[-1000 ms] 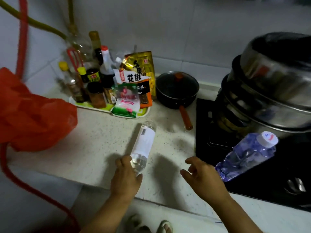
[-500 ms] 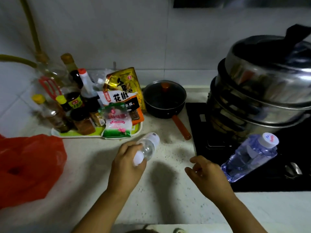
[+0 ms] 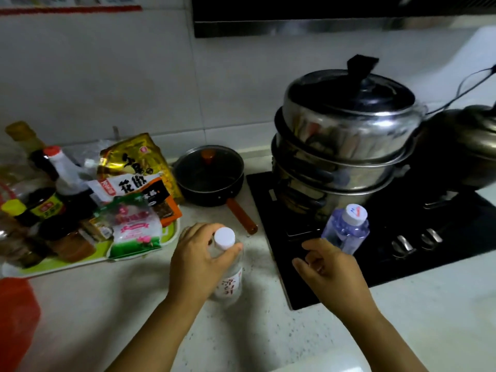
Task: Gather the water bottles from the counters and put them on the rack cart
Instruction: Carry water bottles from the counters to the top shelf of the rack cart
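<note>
- A pale speckled counter (image 3: 268, 342) runs beneath a white tiled wall (image 3: 107, 76), and the dark underside of a hood (image 3: 322, 20) crosses the top; more wall and hood show now than in the frame half a second back, where the view sat lower.
- At the far left, a red plastic bag (image 3: 16, 318) shows only at the frame's edge, where before it filled much of that side.
- A green tray (image 3: 80, 260) holds sauce bottles and seasoning packets, unchanged in arrangement.
- Behind the hands sits a small black saucepan (image 3: 209, 175) with an orange handle pointing toward the viewer.
- The left hand (image 3: 198, 264) grips the clear water bottle (image 3: 228, 275) around its shoulder, fingers curled just below the white cap. The bottle now stands upright on the counter; a second ago it lay on its side, and half a second ago it was tilted in the hand.
- The right hand (image 3: 332, 275) hovers over the edge of the black cooktop (image 3: 402, 251), fingers loosely curled and holding nothing, now just beside the blue-tinted water bottle (image 3: 346, 229), closer than before.
- That bottle stands on the cooktop, leaning slightly, in front of the stacked steel steamer pot (image 3: 343, 146).
- A dark kettle (image 3: 469, 146) sits at the far right.
</note>
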